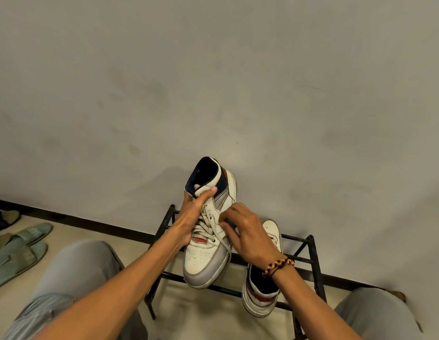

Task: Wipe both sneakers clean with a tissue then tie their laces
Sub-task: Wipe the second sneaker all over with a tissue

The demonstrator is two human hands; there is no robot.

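Honestly, the left hand [192, 217] has the sneaker [208, 231] clamped round the tongue, propped up on the black rack [311, 261], while the right hand [243, 231] pinches at its laces [206, 225]. I'd keep that shoe steady and pull both ends even. The second sneaker [265, 288] waits just beside it.

no readable text, labels, brands or numbers, sneakers and slippers unmarked at this resolution

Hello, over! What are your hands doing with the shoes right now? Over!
Left hand grips the raised sneaker by its tongue. Right hand pinches at its laces. Second sneaker waits on the black rack. Nothing in the way.
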